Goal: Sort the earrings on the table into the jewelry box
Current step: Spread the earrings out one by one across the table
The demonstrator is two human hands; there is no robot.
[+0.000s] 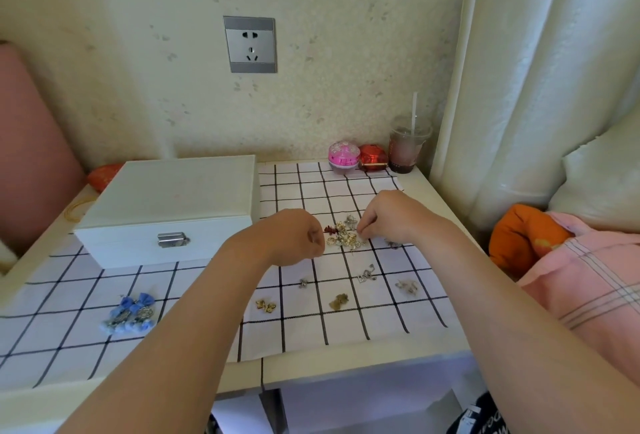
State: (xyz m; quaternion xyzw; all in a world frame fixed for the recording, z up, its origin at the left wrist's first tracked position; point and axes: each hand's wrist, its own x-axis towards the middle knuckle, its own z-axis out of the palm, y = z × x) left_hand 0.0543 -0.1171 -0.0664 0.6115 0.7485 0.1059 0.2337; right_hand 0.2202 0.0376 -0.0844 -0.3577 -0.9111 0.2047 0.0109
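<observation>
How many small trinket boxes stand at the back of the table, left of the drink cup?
2: a pink box and a red box right next to it, both just left of the drink cup. None seems hidden.

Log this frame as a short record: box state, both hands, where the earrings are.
jewelry box: lid closed, left of the pile
earring pile: loose heap between the hands
left hand: fingers curled beside the pile; hold unclear
right hand: fingertips at the pile's right edge; hold unclear
set apart: blue bow earrings, gold pair and other small groups on the checked cloth
progress: box not yet opened
</observation>
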